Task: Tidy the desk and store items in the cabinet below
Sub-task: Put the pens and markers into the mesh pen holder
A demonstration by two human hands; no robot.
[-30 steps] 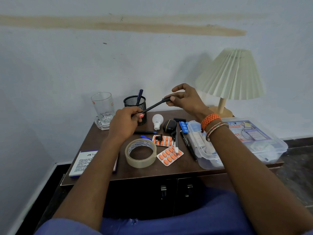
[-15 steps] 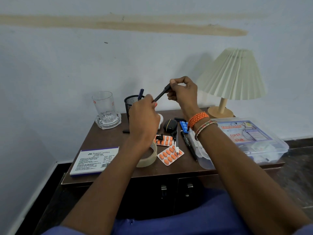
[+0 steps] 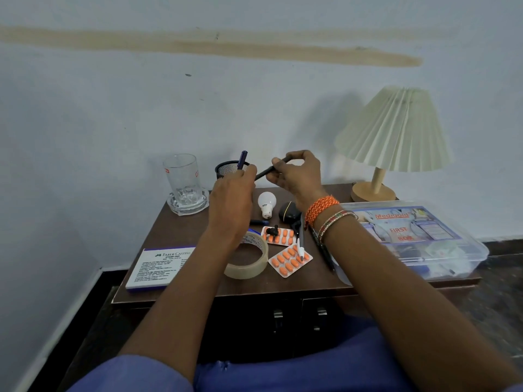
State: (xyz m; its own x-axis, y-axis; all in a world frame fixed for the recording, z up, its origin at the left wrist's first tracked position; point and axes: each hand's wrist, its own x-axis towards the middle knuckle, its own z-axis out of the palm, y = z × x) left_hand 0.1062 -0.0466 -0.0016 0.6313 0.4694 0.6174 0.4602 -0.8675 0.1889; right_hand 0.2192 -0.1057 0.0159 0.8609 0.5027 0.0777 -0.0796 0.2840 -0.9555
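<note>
1. Both hands are raised over the tabletop (image 3: 175, 230): the right hand (image 3: 297, 176) pinches a black pen (image 3: 264, 173), and the left hand (image 3: 230, 199) meets its lower end.
2. Behind them stands a mesh pen cup (image 3: 226, 168) holding a blue pen (image 3: 242, 159).
3. Below lie a tape roll (image 3: 252, 264), orange pill strips (image 3: 288, 261), a bulb (image 3: 266, 203) and a first-aid box (image 3: 418, 239).

On the desk (image 3: 175, 230), the glass (image 3: 182, 176) stands left of the pen holder (image 3: 226, 169), the lamp (image 3: 390, 142) far right.
</note>
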